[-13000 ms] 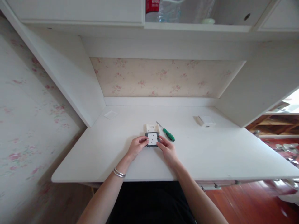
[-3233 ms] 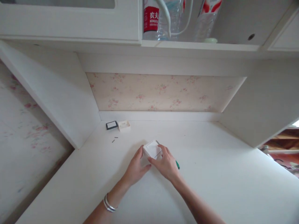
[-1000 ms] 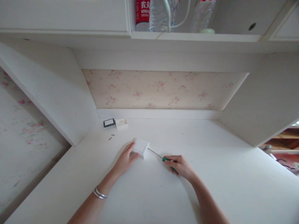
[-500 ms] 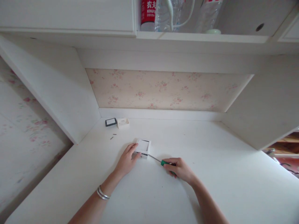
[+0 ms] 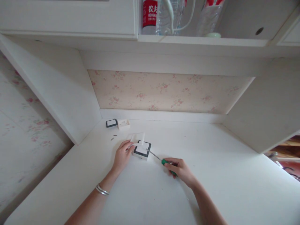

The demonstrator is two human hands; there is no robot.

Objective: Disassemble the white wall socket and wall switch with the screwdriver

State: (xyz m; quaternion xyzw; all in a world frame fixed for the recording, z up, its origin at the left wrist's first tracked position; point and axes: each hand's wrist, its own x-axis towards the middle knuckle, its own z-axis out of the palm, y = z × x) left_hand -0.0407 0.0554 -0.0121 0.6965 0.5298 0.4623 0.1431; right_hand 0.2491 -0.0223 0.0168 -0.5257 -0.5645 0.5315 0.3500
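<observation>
My left hand [image 5: 122, 155] is closed on a thin white square frame [image 5: 143, 137], which is lifted and tilted off a small white box-like switch [image 5: 142, 150]. The switch lies on the white desk, its top showing a white square panel with a black border. A screwdriver [image 5: 163, 161] with a green and black handle is gripped in my right hand [image 5: 177, 168]. Its shaft points left, and the tip reaches over the right edge of the switch; whether it touches cannot be made out.
Two tiny dark pieces, likely screws [image 5: 113, 137], lie left of the switch. Behind them are a black-bordered panel [image 5: 112, 123] and an open white box [image 5: 123, 124]. A shelf [image 5: 201, 39] with plastic bottles [image 5: 150, 17] overhangs the desk. Side panels [image 5: 272, 112] stand at both ends.
The white frame has come off the switch, raised up and to the left in my left hand, baring the black border. The screwdriver tip now sits slightly higher, over the switch.
</observation>
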